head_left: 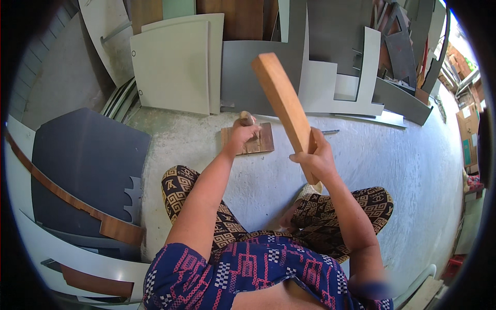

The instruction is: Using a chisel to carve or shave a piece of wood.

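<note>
A rough grey concrete floor (pixel 392 165) lies under me, speckled and dusty, with flat offcuts of board stacked against the back wall: pale cream panels (pixel 173 64) with curved edges, dull grey sheets (pixel 258 77) cut into steps and notches, and a dark, matte sheet (pixel 88 160) lying flat at my left beside a long curved strip of brown veneer (pixel 67 199). I sit cross-legged in patterned trousers.

On the floor just ahead of my knees lies a small rectangular wooden block (pixel 261 142), brown and grained. My left hand (pixel 243 137) reaches forward over it, arm nearly straight, fingers wrapped tight around a chisel (pixel 247 120) with a rounded handle that stands upright, its lower end down on the block; the blade itself is mostly hidden by my hand.

My right hand (pixel 315 157) is raised at chest height, elbow bent, fingers closed fully round the lower part of a long flat wooden bat (pixel 284 103), smooth, light orange-brown, with squared edges. It tilts up and to the left, its upper end above and to the right of the chisel, well clear of it
</note>
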Available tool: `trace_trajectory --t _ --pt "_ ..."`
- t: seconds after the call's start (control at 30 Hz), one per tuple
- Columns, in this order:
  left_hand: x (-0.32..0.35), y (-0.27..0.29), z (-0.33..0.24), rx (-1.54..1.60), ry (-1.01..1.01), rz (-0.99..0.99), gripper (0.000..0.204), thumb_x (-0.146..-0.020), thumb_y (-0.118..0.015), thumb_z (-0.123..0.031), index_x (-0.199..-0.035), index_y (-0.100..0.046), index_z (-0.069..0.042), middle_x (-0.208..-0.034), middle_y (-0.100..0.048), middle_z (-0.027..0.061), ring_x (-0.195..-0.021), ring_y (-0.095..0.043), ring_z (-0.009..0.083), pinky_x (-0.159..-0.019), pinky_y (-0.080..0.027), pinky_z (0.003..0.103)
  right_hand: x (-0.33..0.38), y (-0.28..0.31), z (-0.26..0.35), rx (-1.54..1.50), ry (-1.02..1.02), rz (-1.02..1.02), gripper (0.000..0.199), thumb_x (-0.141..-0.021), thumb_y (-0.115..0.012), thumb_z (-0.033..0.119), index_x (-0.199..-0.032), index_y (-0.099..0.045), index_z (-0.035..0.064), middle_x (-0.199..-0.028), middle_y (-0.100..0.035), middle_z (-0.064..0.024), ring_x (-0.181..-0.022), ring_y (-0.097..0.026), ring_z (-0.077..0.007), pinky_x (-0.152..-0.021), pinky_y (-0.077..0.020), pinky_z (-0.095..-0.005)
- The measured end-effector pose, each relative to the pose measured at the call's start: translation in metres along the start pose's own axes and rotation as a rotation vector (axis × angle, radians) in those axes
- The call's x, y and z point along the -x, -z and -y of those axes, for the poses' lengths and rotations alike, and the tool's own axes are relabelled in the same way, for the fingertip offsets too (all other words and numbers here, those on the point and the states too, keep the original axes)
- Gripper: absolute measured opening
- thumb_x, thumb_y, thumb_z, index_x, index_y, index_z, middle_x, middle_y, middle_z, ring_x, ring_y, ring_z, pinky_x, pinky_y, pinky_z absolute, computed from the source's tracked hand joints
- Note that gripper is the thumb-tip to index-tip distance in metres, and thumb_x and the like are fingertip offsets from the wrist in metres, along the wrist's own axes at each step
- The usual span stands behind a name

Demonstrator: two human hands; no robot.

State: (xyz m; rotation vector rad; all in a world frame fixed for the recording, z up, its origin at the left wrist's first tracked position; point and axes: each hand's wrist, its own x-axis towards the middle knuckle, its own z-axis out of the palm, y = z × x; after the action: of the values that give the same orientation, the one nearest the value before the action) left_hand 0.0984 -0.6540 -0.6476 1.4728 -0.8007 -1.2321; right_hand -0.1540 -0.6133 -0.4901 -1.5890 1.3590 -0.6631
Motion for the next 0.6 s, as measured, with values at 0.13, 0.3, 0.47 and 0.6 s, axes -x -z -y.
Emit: trace_trajectory --t 0.13,0.3,0.47,0.6 --pt "-0.004 0.029 -0.007 0.116 -0.074 0.012 0.023 -0.071 -0.077 -0.003 -0.090 -0.063 -0.006 -0.074 -0.059 -0.0011 -0.059 -0.054 0.0075 -0.052 -0.044 0.026 0.000 -0.002 0.005 -0.252 0.005 -0.009 0.069 -0.059 -0.080 0.017 -0.118 -0.052 -0.0040 -0.099 -0.062 -0.0133 -0.090 -0.061 -0.0230 -0.079 -0.0494 -0.0353" --pt "-0.002 0.052 0.021 -0.009 -0.077 0.019 0.027 -0.069 -0.076 -0.004 -0.093 -0.064 -0.004 -0.080 -0.062 0.0012 -0.069 -0.059 0.0120 -0.059 -0.049 0.029 0.001 -0.008 0.005 -0.247 -0.016 0.046 0.071 -0.058 -0.080 0.017 -0.120 -0.052 -0.0044 -0.100 -0.063 -0.0141 -0.090 -0.063 -0.0237 -0.079 -0.0497 -0.0342" --pt "0.002 0.049 0.028 -0.089 -0.001 -0.030 0.031 -0.068 -0.077 -0.005 -0.096 -0.066 -0.002 -0.086 -0.066 0.0038 -0.080 -0.063 0.0163 -0.071 -0.052 0.032 0.012 -0.018 0.012 -0.207 0.043 0.033 0.077 -0.059 -0.080 0.019 -0.126 -0.048 -0.0044 -0.104 -0.064 -0.0162 -0.093 -0.064 -0.0247 -0.082 -0.0499 -0.0345" --pt "-0.004 0.060 0.037 -0.142 -0.012 -0.063 0.030 -0.068 -0.077 -0.006 -0.096 -0.067 -0.002 -0.090 -0.068 0.0054 -0.083 -0.064 0.0157 -0.074 -0.053 0.032 0.022 -0.024 0.027 0.035 0.231 -0.038 0.085 -0.061 -0.078 0.024 -0.133 -0.043 -0.0017 -0.107 -0.063 -0.0235 -0.096 -0.065 -0.0332 -0.084 -0.0504 -0.0387"
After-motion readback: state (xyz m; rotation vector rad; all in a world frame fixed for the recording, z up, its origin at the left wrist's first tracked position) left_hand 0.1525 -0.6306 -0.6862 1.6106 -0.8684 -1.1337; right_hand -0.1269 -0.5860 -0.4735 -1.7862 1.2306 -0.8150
